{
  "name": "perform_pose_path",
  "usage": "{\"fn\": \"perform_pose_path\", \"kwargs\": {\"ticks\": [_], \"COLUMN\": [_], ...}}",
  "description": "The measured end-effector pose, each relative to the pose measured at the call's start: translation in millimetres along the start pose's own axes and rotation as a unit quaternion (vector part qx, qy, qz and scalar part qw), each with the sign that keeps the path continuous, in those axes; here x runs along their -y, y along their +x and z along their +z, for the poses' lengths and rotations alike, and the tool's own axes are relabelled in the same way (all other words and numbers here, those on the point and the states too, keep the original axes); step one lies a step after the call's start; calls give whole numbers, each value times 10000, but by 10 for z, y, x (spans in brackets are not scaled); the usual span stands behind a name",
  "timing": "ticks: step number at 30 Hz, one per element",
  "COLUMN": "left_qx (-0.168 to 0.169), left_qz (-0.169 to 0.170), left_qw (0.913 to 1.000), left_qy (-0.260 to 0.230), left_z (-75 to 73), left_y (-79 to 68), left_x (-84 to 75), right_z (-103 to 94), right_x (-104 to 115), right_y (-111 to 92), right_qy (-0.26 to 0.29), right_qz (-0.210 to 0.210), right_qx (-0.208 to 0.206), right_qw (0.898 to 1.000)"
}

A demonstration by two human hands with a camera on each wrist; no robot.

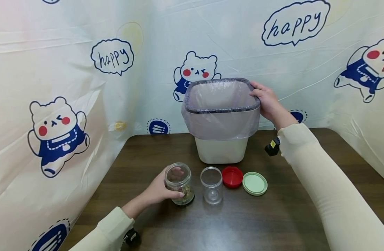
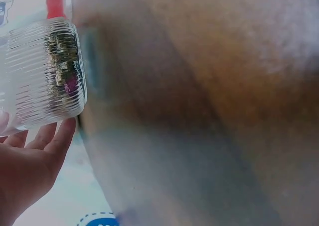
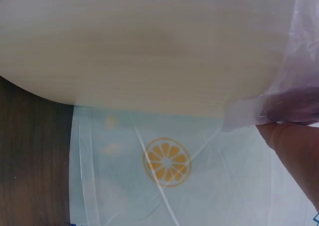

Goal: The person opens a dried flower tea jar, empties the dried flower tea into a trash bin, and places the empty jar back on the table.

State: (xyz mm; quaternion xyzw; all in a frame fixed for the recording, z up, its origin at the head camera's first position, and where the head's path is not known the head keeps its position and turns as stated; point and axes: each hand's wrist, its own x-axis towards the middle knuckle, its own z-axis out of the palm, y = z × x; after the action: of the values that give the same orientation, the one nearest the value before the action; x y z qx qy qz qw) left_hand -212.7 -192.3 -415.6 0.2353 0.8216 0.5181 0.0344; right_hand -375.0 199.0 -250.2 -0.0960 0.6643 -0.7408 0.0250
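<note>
My left hand (image 1: 160, 188) holds a ribbed glass jar (image 1: 186, 181) at the table's front left, thumb on the near side and fingers around the far side. No lid is on it, and dried, brownish-green bits (image 2: 62, 64) with a speck of magenta lie in its bottom. At the back, my right hand (image 1: 267, 99) grips the right side of the rim of a pale trash bin (image 1: 221, 151). A translucent bag (image 1: 221, 123) lines the bin, folded over its dark rim. In the right wrist view, part of the hand (image 3: 294, 151) is behind the bag.
Right of the held jar stands an uncovered clear jar (image 1: 212, 188). Beside it lie a red lid (image 1: 232, 177) and a light green lid (image 1: 255, 183). They are on a dark wooden table (image 1: 242, 223), with a printed curtain (image 1: 154, 62) hanging behind.
</note>
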Motion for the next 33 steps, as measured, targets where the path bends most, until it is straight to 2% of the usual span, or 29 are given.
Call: {"fn": "perform_pose_path", "kwargs": {"ticks": [7, 17, 26, 33], "left_qx": [-273, -664, -1050, -1553], "left_qz": [173, 417, 334, 312], "left_qw": [9995, 9969, 9937, 9862], "left_qy": [-45, -85, -217, -489], "left_z": [-96, -287, -453, -577], "left_y": [77, 248, 365, 452], "left_x": [-82, -296, -553, -755], "right_z": [0, 11, 6, 10], "right_x": [7, 6, 3, 4], "right_y": [3, 2, -4, 4], "right_qy": [27, 63, 103, 84], "right_qz": [30, 61, 64, 98], "right_qx": [6, 6, 13, 28], "right_qw": [10000, 10000, 9999, 9999]}}
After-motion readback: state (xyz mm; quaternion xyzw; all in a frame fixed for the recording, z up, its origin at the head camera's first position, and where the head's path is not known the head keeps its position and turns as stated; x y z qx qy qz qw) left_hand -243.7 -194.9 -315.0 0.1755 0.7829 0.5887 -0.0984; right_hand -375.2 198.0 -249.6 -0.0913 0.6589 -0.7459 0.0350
